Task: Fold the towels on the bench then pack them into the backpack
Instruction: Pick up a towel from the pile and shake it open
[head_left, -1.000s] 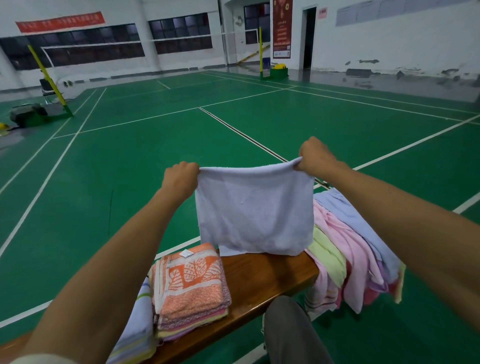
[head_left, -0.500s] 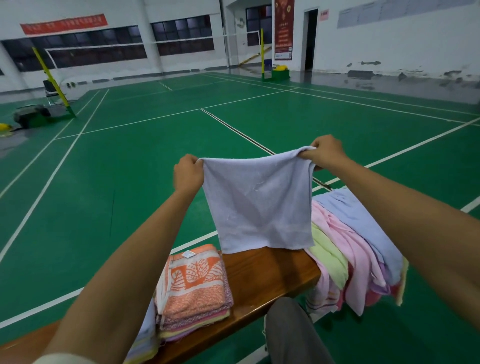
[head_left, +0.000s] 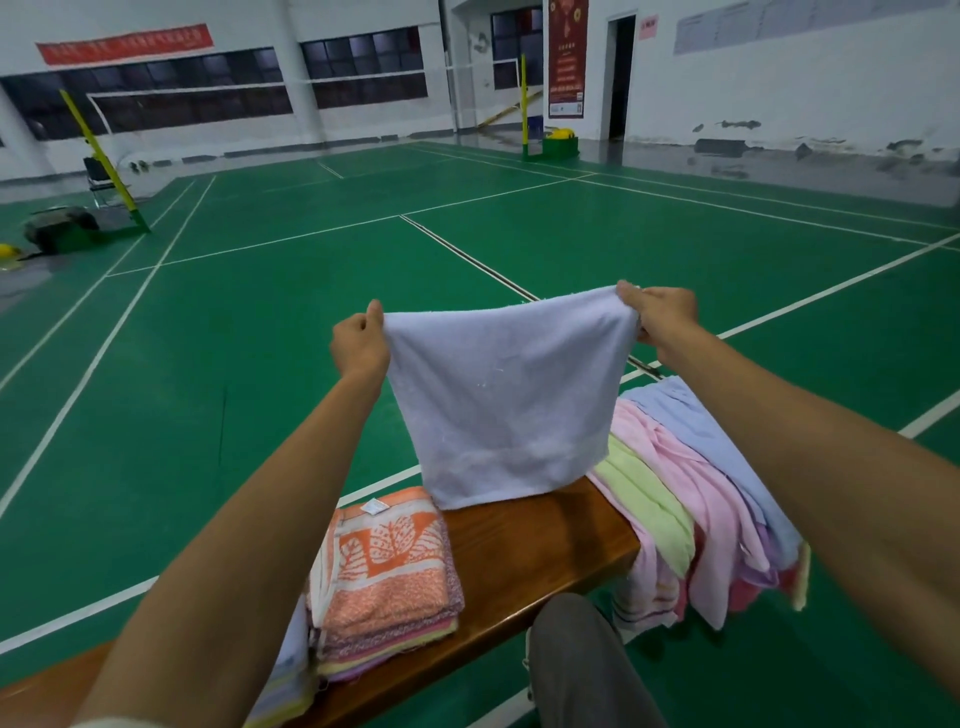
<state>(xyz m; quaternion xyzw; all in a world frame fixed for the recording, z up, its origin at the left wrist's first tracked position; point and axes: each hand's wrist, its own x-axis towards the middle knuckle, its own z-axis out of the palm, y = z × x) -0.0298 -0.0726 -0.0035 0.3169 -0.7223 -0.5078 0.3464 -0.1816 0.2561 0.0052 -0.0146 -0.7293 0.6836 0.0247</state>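
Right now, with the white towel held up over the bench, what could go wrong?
The white towel hangs from pinches by the left hand and right hand; a slip could drop it onto the floor. Its hem nears the folded stack and could disturb it. The unfolded pile overhangs the bench end and might slide off.

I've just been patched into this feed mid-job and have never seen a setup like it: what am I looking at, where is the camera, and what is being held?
There is no machine here. A person wears one wide-angle camera on the head, looking forward and down, so the two bare arms are the person's own. The left hand and right hand each pinch a top corner of a pale lavender terry towel, hanging stretched between them above a long brown wooden bench. On the bench lies a folded stack topped by an orange leaf-patterned towel; over its right end drapes a heap of unfolded pastel towels. No backpack is visible. Behind is a green sports court.
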